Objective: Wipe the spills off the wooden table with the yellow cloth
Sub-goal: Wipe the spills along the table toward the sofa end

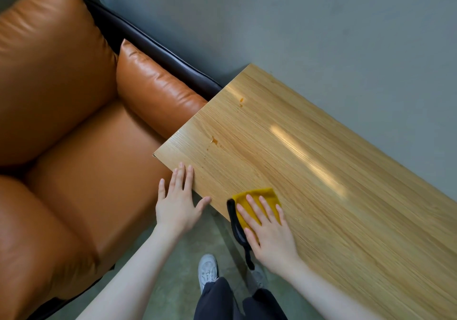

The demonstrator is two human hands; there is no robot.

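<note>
Head view, looking down: the right hand (268, 233) presses flat on the yellow cloth (257, 197), fingers (265, 208) spread open and gripping nothing; the cloth lies on the wooden desk (321, 208) at its near edge, and a black strip (236, 225) along the cloth's left side hangs off past that edge. The left hand (178, 203) rests open at the desk's near corner, its fingertips touching the edge — thumb against the side, holding nothing. Two orange-brown spills show on the wood, well apart from the cloth; one (215, 141) near the desk's left end, another (241, 100) farther back toward the grey wall (321, 35). An orange leather sofa (74, 121) stands just beside the desk's left end; white shoes (208, 270) and dark trousers (217, 302) stand on the greenish floor (173, 282) below.
</note>
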